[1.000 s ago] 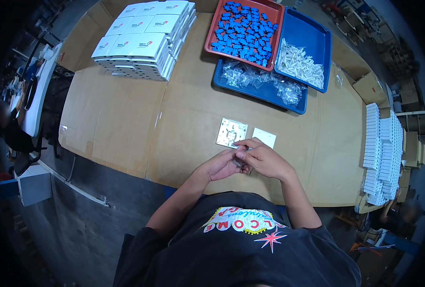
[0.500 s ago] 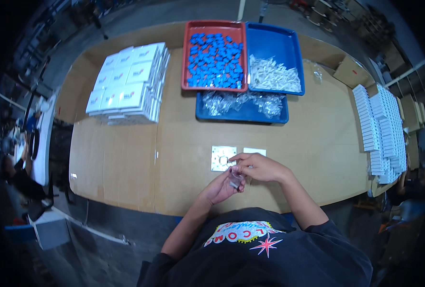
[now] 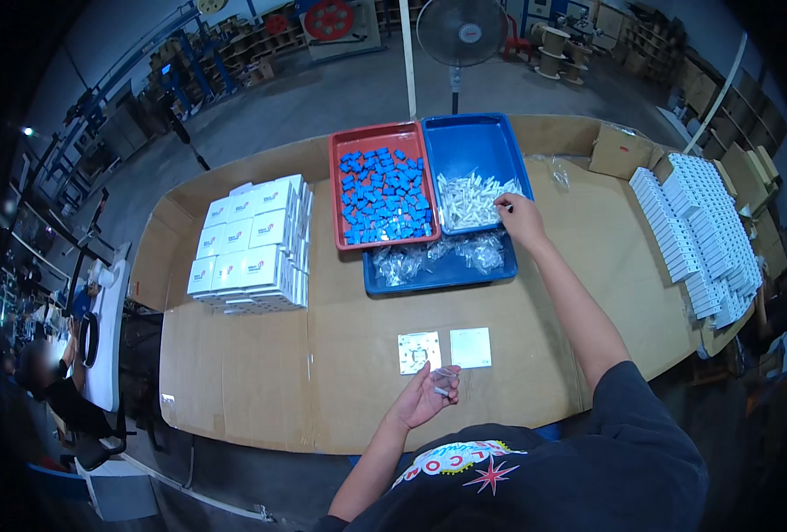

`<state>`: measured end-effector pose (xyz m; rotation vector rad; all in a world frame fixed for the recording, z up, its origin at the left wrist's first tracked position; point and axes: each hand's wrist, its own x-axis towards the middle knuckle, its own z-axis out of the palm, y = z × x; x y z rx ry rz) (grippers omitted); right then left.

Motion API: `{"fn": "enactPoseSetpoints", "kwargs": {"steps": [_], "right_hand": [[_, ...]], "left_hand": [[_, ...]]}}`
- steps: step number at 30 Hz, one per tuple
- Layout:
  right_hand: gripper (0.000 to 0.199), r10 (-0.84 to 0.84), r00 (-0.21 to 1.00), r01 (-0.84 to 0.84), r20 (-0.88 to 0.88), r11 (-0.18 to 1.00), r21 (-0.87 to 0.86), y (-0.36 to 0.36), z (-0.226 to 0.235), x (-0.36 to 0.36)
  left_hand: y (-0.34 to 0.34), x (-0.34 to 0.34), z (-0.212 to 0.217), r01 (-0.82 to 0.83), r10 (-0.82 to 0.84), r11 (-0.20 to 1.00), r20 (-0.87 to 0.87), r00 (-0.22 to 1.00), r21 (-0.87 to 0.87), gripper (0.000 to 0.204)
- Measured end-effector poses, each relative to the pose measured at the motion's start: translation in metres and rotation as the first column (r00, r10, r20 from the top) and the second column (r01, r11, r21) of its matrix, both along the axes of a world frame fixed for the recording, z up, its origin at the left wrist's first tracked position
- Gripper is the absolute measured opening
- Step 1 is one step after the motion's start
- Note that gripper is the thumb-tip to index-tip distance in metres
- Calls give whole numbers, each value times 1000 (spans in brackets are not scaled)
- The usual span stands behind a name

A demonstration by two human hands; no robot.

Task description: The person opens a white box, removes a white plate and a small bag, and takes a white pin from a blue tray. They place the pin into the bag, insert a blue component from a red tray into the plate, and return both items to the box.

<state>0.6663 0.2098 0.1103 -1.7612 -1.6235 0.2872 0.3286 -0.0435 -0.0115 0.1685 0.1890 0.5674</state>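
My left hand (image 3: 418, 403) is closed round a small clear plastic bag (image 3: 446, 378), with a little white piece showing inside. Just beyond it lie a white square base plate (image 3: 408, 354) with cut-outs and a plain white square cover (image 3: 470, 348), side by side on the cardboard table top. My right hand (image 3: 523, 222) reaches far forward to the near right of a pile of small white stick-like parts (image 3: 469, 202) in a blue tray (image 3: 469, 137). Its fingertips are pinched together at the edge of the pile; what lies between them is too small to make out.
A red tray (image 3: 378, 137) of blue pieces stands left of the white parts. A lower blue tray (image 3: 393, 285) holds clear bags. Stacked white boxes (image 3: 247, 235) stand left, rows of white boxes (image 3: 699, 235) right. A fan (image 3: 462, 34) stands beyond; a person (image 3: 61, 390) sits far left.
My right hand has left the bag by my left hand and moved forward to the white parts. My left hand keeps the bag. The view has tilted up.
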Motion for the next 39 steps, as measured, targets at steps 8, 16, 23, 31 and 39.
{"fn": "enactPoseSetpoints", "kwargs": {"steps": [8,16,23,31,39], "right_hand": [[18,-166,936,170,309,985,16,35,-12,-20],[12,-279,958,285,66,951,-117,51,-15,-25],[16,-245,969,239,-30,962,-132,63,-28,0],[23,-199,966,211,166,976,-58,48,-20,-24],[14,-166,979,176,117,981,-80,49,-16,-22]], "left_hand": [[-3,0,0,-5,3,999,-49,999,-32,67],[-4,-2,5,-22,22,1000,-66,998,-2,65],[0,0,4,-7,6,1000,-68,998,-23,64],[-3,-2,6,-30,27,999,-67,997,-41,66],[-1,0,5,-15,12,999,-53,999,-43,64]]}}
